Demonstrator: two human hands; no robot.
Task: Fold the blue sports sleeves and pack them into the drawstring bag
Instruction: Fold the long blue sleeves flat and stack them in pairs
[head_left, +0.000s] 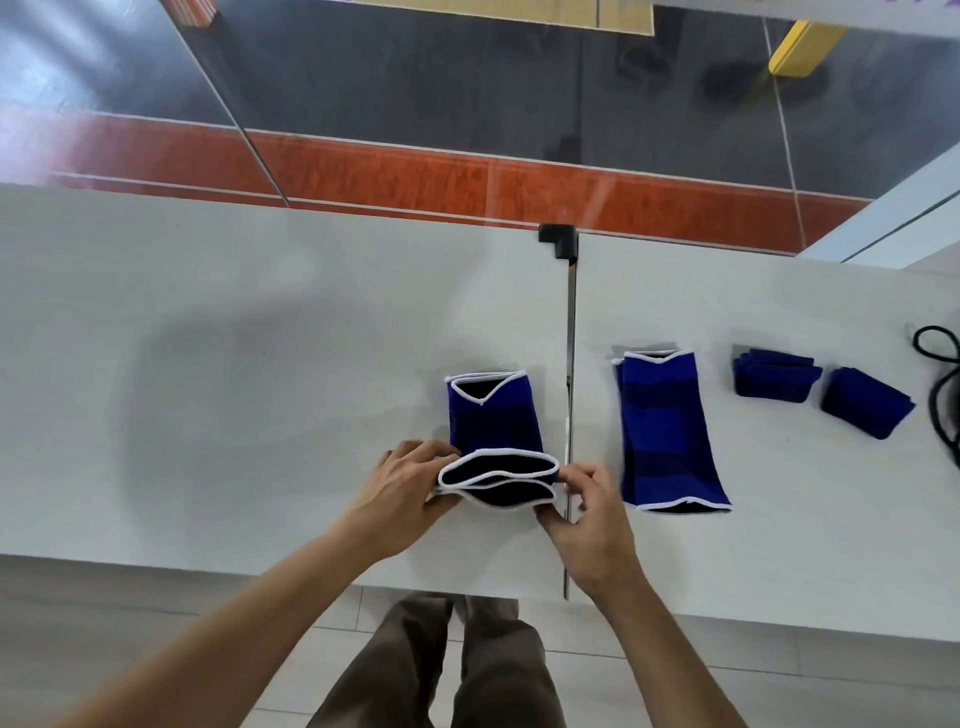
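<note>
**A:** Both grips on the same item. Left grip (410, 483) pinches the near cuffs' left end, right grip (587, 514) the right end.

**B:** Item pos?

**A:** Blue sleeves (493, 421), stacked on tabletop (208, 364), near end lifted. To the right: long sleeve (665, 426) lying flat, folded sleeve (774, 379), second folded sleeve (867, 402), black cord (940, 384) at frame edge.

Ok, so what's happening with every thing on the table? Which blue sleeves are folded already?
Blue white-edged sleeves: near end lifted in both hands, not folded yet.
Left hand: pinches their left edge.
Right hand: pinches their right edge.
Blue flat sleeves, further right: lying unfolded.
First small blue bundle: folded.
Second small blue bundle, beside it: folded.
Black cord: lying loose at the far right.
</note>
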